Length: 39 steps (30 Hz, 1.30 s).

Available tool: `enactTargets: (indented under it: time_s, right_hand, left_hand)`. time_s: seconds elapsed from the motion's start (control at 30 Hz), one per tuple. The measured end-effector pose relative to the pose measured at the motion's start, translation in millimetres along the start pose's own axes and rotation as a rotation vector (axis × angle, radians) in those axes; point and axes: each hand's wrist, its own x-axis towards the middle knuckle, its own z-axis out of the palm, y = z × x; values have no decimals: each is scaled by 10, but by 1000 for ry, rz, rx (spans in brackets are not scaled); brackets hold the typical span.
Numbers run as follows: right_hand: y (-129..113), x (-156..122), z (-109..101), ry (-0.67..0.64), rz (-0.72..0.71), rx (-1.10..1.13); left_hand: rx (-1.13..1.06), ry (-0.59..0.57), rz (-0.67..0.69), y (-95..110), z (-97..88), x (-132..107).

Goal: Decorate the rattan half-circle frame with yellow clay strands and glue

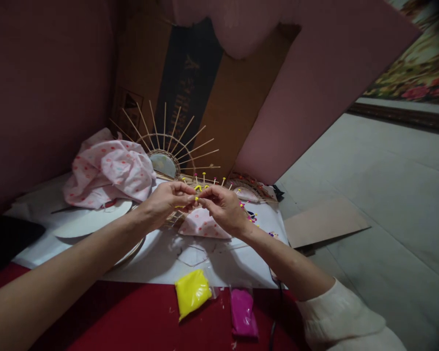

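Head view: left hand (166, 199) and right hand (227, 208) both pinch a yellow bit (196, 198), probably for fine control; the yellow packet (192, 293) lies near, seemingly for easy reach

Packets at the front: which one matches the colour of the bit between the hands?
The yellow packet, on the left, matches the small yellow bit; the other, a magenta packet, lies to its right.

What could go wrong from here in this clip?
The small yellow piece pinched between the left grip and the right grip is tiny, so it might slip and drop. Either grip might also bump the colour-tipped sticks that stand close beyond the fingertips.
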Motion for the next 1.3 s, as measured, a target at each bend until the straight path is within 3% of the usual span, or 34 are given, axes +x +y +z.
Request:
enactTargets:
  time_s: [0.17,0.37,0.57,0.8,1.13,1.3]
  right_hand:
    - [28,-1,-3,5,-10,5]
    - [-6,2,-5,-12,-51,3]
    - [-9,-3,15,35,-204,-176]
    - [47,-15,0,49,-271,-182]
    - [57,4,11,31,-256,-214]
    - [33,15,-3,-34,-140,-79]
  left_hand:
    - [67,-82,19,-19,-27,15]
    - [148,-60,55,-9,-27,10]
    - [231,-54,78,-11,-21,0]
    - [219,-84,59,-8,-42,8]
    - [305,-68,79,43,-9,-7]
    - [349,-59,125,40,-12,-5]
